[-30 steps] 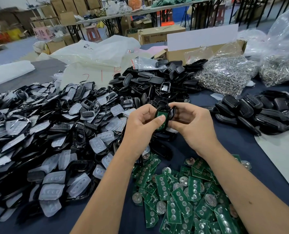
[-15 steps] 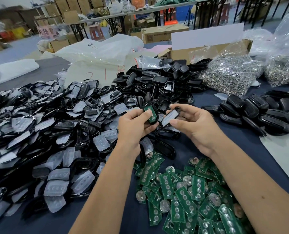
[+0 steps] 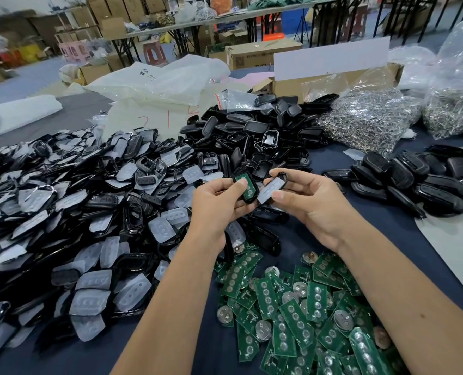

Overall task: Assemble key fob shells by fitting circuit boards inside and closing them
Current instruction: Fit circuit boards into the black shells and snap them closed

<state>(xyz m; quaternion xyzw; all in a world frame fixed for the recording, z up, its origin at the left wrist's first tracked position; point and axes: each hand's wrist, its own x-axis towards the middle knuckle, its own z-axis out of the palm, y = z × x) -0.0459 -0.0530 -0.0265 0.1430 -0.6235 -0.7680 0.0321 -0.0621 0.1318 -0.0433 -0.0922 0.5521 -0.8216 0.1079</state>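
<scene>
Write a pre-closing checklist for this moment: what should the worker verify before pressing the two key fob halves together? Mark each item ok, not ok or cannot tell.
1. Circuit board lies inside the shell half held by the left hand: ok.
2. Board fully seated, flat: cannot tell, the thumb covers part of it.
3. Cover half with pale button pad gripped by the right hand: ok.
4. Halves aligned edge to edge: not ok, they are apart and angled open.
5. Pad sits squarely in its cover: cannot tell.
6. Nothing between the halves: ok.
</scene>
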